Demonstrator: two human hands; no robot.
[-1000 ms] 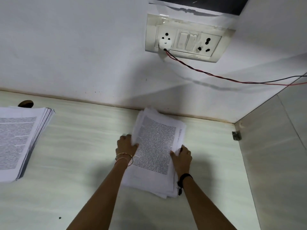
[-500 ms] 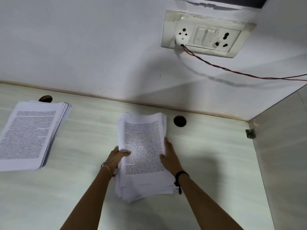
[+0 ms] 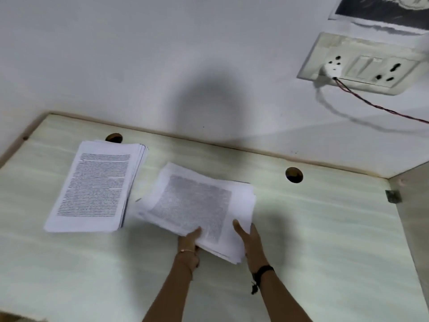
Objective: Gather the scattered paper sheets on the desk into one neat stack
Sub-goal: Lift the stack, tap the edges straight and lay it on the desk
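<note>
A plain white wall point(image 3: 116, 54) fills the upper half of the view, and below it a pale, faintly green-streaked laminate desk point(image 3: 325, 228) runs up to meet it, boxed in at the right by a side panel of the same finish point(image 3: 415, 217). Two round cable holes point(image 3: 294, 174) pierce the desk near the wall. High on the right, a cream switch and socket plate point(image 3: 362, 66) carries a white plug trailing a red and black wire point(image 3: 383, 109). A squared stack of white printed sheets point(image 3: 95, 187) lies flat at the left; its text is too small to read. Just beside it, a looser, fanned bundle of printed paper sheets point(image 3: 197, 203) sits tilted, its print blurred. The left hand point(image 3: 189, 240) grips the bundle's near edge, thumb on top, while the right hand point(image 3: 247, 238) clasps its right side.
</note>
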